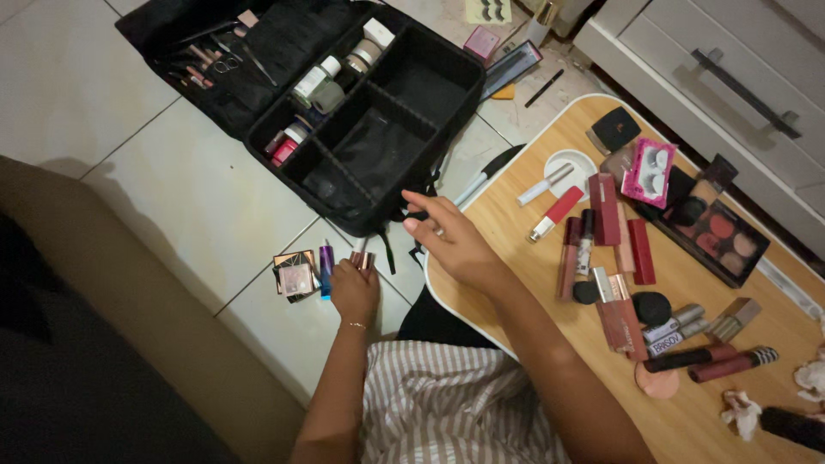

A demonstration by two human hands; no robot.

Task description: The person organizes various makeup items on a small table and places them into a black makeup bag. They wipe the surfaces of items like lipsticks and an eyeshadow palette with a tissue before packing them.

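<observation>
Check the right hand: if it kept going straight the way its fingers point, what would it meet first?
The right hand points up-left toward the open black makeup case on the floor. It would likely meet the case's near wall first; depth is unclear, so it may pass just over the rim.

— What's under me?
— Pale floor tiles with dark grout lines, dimly lit.
— And around me?
— My rounded wooden desk, and white drawers with dark handles.
</observation>
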